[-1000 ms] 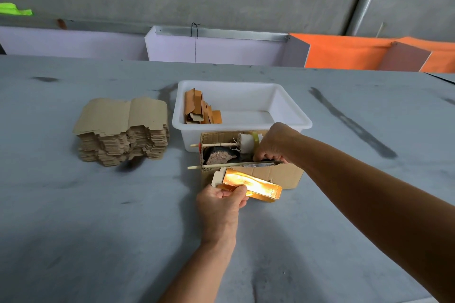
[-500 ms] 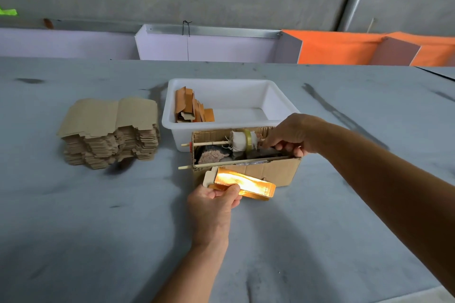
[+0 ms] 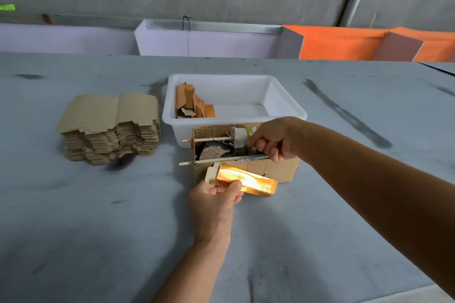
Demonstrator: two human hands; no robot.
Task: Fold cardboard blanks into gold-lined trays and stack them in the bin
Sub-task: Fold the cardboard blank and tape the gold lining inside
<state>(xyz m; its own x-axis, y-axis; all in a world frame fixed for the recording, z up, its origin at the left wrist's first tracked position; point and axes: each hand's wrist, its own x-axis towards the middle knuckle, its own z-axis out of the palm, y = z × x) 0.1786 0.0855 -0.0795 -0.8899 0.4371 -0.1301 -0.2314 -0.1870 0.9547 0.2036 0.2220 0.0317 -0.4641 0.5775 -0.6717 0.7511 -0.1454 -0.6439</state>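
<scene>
My left hand [image 3: 216, 198] grips a folded tray [image 3: 248, 178] by its near left edge; the gold lining faces up and glares, and a plain cardboard flap sticks out at its left end. The tray hovers just in front of an open cardboard box [image 3: 273, 170] that carries a tape roll [image 3: 242, 133] on a wooden stick. My right hand [image 3: 278, 136] is curled at the right of that roll, thumb and forefinger pinched at the tape. Behind the box stands the white bin [image 3: 236, 78] with several folded trays [image 3: 192, 102] leaning at its left end.
A tall stack of flat cardboard blanks [image 3: 108, 128] sits on the grey table [image 3: 73, 229] left of the bin. A second stick [image 3: 197, 162] juts left from the box front. Lilac and orange panels [image 3: 344, 43] line the table's far edge.
My right hand has shifted from the box's front edge to the right side of the tape roll. My left hand has kept the tray in the same place before the box.
</scene>
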